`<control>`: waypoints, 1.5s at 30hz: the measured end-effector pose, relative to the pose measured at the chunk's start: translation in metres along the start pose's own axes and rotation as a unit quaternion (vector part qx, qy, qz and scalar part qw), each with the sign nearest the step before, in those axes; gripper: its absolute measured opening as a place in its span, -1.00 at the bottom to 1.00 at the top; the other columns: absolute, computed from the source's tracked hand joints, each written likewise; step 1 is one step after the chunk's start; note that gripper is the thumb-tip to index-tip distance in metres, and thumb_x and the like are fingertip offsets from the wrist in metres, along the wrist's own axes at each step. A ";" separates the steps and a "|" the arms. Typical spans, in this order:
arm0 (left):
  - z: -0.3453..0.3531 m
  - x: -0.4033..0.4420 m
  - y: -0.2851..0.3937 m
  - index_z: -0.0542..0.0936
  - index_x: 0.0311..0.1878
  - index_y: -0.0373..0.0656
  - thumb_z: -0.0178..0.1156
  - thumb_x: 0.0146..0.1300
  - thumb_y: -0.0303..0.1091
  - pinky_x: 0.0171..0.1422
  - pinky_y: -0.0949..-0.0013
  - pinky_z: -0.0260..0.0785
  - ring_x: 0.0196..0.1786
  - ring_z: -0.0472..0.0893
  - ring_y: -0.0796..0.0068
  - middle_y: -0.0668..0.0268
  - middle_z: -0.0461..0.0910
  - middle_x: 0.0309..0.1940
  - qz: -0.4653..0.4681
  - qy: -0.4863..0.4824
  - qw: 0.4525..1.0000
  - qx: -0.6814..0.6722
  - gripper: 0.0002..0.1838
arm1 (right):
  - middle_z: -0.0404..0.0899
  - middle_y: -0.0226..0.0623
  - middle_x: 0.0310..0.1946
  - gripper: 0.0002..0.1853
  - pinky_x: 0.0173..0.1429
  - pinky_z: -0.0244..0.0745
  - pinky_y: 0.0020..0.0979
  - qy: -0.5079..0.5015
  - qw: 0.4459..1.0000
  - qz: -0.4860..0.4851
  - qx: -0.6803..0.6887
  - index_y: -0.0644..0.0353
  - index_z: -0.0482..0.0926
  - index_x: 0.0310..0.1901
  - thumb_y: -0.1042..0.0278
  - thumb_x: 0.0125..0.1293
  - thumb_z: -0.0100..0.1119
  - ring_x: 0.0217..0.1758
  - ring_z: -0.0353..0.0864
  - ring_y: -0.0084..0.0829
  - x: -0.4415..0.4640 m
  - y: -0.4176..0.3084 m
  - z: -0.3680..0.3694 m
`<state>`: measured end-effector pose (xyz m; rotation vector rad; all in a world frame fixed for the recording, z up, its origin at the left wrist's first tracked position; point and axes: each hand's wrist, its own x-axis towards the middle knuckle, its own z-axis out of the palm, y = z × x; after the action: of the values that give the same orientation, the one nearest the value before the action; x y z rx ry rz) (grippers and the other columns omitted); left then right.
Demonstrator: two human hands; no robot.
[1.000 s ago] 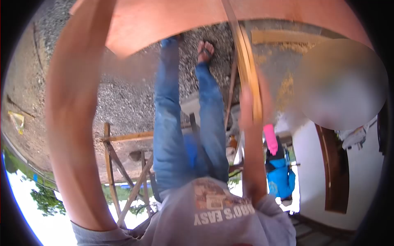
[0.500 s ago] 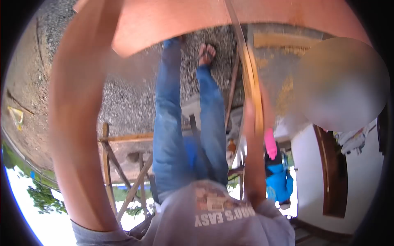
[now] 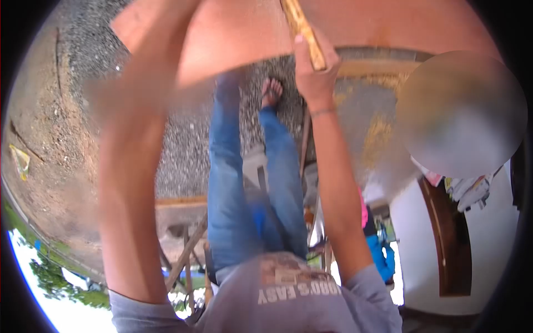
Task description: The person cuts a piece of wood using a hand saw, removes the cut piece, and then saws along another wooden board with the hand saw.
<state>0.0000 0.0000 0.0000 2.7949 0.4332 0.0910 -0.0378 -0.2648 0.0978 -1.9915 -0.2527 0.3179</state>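
Note:
A narrow strip of wood (image 3: 304, 34) is gripped in my right hand (image 3: 319, 77), with my thumb lying along it. Its near end shows just at my palm, and the far end runs out past the top edge. The strip and hand are over the near edge of a broad reddish-orange sheet (image 3: 388, 25). My left arm reaches up across the left part of the same sheet. Beyond the top edge, my left hand is out of sight.
Gravel (image 3: 186, 133) lies under my feet. A wooden beam (image 3: 372, 67) rests on the ground beyond the sheet, near scattered sawdust (image 3: 378, 136). Wooden framing (image 3: 186, 255) stands behind my legs. A person in blue (image 3: 380, 255) is behind me, right. A blurred round patch covers the right side.
My right hand has moved up and forward with the wood strip, so less of it shows. My left arm has shifted a little to the right and farther over the sheet.

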 end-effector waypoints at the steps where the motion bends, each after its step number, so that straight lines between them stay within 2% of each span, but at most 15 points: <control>1: 0.013 -0.004 -0.003 0.37 0.37 -0.26 0.46 0.14 0.07 0.47 -0.23 0.14 0.36 0.36 -0.24 -0.15 0.42 0.28 0.025 0.077 0.996 0.022 -0.13 | 0.71 0.00 -0.28 -0.68 -0.09 0.61 -0.27 0.005 1.000 -0.014 0.003 0.34 0.65 0.06 0.33 0.35 0.24 -0.21 0.75 -0.20 0.014 -0.002 0.007; 4: 0.004 -0.067 0.053 0.29 0.48 -0.24 0.39 0.24 -0.04 0.50 -0.29 0.09 0.44 0.28 -0.30 -0.18 0.26 0.44 -0.060 0.065 0.995 -0.042 -0.15 | 0.70 0.02 -0.22 -0.70 -0.02 0.59 -0.22 -0.002 1.000 0.008 -0.021 0.30 0.65 0.02 0.33 0.34 0.24 -0.16 0.72 -0.04 0.014 -0.021 0.007; 6: 0.015 -0.104 0.067 0.02 0.64 0.13 0.36 0.23 -0.02 0.66 -0.25 -0.06 0.66 -0.09 -0.21 0.00 -0.13 0.66 -0.139 -0.185 0.970 -0.079 0.00 | 0.69 0.03 -0.22 -0.70 -0.03 0.59 -0.22 -0.010 0.999 0.022 -0.035 0.30 0.65 0.02 0.32 0.34 0.24 -0.17 0.71 -0.03 0.013 -0.025 0.007; 8: 0.016 -0.142 0.092 0.16 0.59 0.04 0.14 0.32 -0.29 0.56 -0.34 0.08 0.66 -0.01 -0.12 0.05 -0.05 0.65 -0.134 -0.124 0.975 -0.125 -0.24 | 0.69 0.05 -0.22 -0.70 -0.03 0.58 -0.23 -0.032 0.998 0.056 -0.028 0.29 0.64 0.03 0.32 0.35 0.23 -0.17 0.71 -0.04 0.024 -0.036 0.015; 15: 0.011 -0.144 0.094 0.17 0.59 0.00 0.12 0.26 -0.40 0.40 -0.52 0.20 0.69 -0.05 0.03 0.07 -0.16 0.68 -0.110 -0.231 0.966 -0.035 -0.21 | 0.67 0.02 0.02 -0.56 0.13 0.55 -0.27 -0.098 0.981 0.153 -0.070 0.38 0.49 0.29 0.38 0.44 0.17 0.03 0.71 -0.21 -0.068 -0.152 -0.069; 17: -0.007 -0.136 0.096 0.20 0.57 -0.09 0.15 0.31 -0.29 0.48 -0.25 0.26 0.63 0.10 -0.08 -0.07 0.01 0.62 -0.112 -0.284 0.949 -0.082 -0.26 | 0.65 0.03 0.11 -0.51 0.20 0.54 -0.30 -0.106 0.974 0.180 -0.087 0.42 0.44 0.34 0.44 0.43 0.17 0.12 0.70 -0.21 -0.110 -0.195 -0.111; 21: -0.094 -0.140 0.124 0.17 0.56 -0.32 0.02 0.49 -0.03 0.62 0.09 0.13 0.57 0.20 -0.22 -0.21 0.16 0.54 -0.188 -0.369 0.810 -0.415 -0.26 | 0.65 0.06 0.13 -0.51 0.21 0.54 -0.33 -0.103 0.964 0.225 -0.096 0.43 0.44 0.34 0.51 0.40 0.15 0.16 0.69 -0.24 -0.111 -0.238 -0.125; 24: -0.196 -0.166 0.185 -0.03 0.61 -0.36 -0.07 0.54 0.04 0.70 0.14 -0.13 0.66 0.02 -0.02 -0.21 -0.02 0.61 -0.275 -0.293 0.689 -0.603 -0.17 | 0.63 0.11 0.14 -0.46 0.22 0.54 -0.30 -0.137 0.967 0.197 -0.087 0.42 0.41 0.37 0.54 0.36 0.15 0.19 0.69 -0.17 -0.087 -0.251 -0.124; 27: -0.278 -0.178 0.236 -0.23 0.63 -0.39 0.10 0.47 -0.05 0.71 0.21 -0.26 0.70 -0.14 0.10 -0.13 -0.15 0.65 -0.303 -0.223 0.581 -0.721 -0.02 | 0.62 0.15 0.16 -0.43 0.20 0.55 -0.27 -0.167 0.965 0.183 -0.089 0.41 0.38 0.39 0.53 0.35 0.19 0.21 0.69 -0.07 -0.084 -0.253 -0.134; 30: -0.308 -0.179 0.266 -0.26 0.63 -0.38 0.31 0.33 -0.15 0.70 0.21 -0.20 0.70 -0.12 0.12 -0.10 -0.16 0.65 -0.298 -0.240 0.663 -0.643 0.12 | 0.62 0.13 0.15 -0.42 0.16 0.57 -0.27 -0.170 0.959 0.206 -0.090 0.40 0.37 0.40 0.46 0.37 0.22 0.18 0.70 -0.07 -0.082 -0.251 -0.140; 33: -0.320 -0.169 0.279 -0.17 0.63 -0.38 0.44 0.19 -0.19 0.67 0.17 -0.10 0.66 0.01 0.05 -0.14 -0.03 0.60 -0.378 -0.219 0.631 -0.641 0.17 | 0.60 0.17 0.09 -0.42 0.16 0.50 -0.17 -0.193 0.968 0.159 -0.031 0.41 0.32 0.41 0.37 0.44 0.16 0.10 0.62 0.03 -0.050 -0.273 -0.137; 35: -0.345 -0.170 0.295 -0.07 0.61 -0.38 0.42 0.20 -0.19 0.65 0.13 -0.03 0.60 0.12 0.02 -0.14 0.06 0.53 -0.378 -0.216 0.687 -0.582 0.10 | 0.58 0.20 0.05 -0.42 0.16 0.46 -0.11 -0.211 0.966 0.153 -0.005 0.42 0.28 0.42 0.30 0.48 0.13 0.05 0.58 0.09 -0.037 -0.307 -0.152; 36: -0.352 -0.166 0.300 -0.03 0.60 -0.38 0.41 0.21 -0.20 0.64 0.11 0.00 0.57 0.17 0.00 -0.13 0.11 0.50 -0.372 -0.205 0.719 -0.551 0.06 | 0.56 0.17 0.10 -0.41 0.19 0.45 -0.13 -0.220 0.962 0.163 -0.015 0.41 0.27 0.43 0.29 0.49 0.11 0.09 0.56 0.05 -0.033 -0.307 -0.155; 39: -0.359 -0.165 0.312 0.08 0.56 -0.37 0.38 0.23 -0.19 0.61 0.08 0.04 0.51 0.23 -0.02 -0.10 0.19 0.43 -0.434 -0.207 0.683 -0.551 -0.03 | 0.49 0.00 0.34 -0.40 0.32 0.47 -0.32 -0.243 0.932 0.250 -0.096 0.34 0.27 0.50 0.29 0.50 0.05 0.32 0.55 -0.25 -0.054 -0.277 -0.156; 45: -0.215 -0.143 0.277 0.19 0.51 -0.37 0.35 0.27 -0.18 0.43 0.15 0.32 0.32 0.50 0.12 -0.06 0.44 0.30 -0.440 -0.056 0.698 -0.563 -0.14 | 0.58 0.02 0.20 -0.42 0.20 0.54 -0.30 -0.223 0.962 0.133 -0.086 0.37 0.33 0.44 0.30 0.48 0.11 0.17 0.65 -0.19 -0.007 -0.140 -0.082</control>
<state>-0.0808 -0.2320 0.2889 1.1873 1.1404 -0.0349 -0.0221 -0.2769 0.2588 -2.1079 -0.3025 0.9504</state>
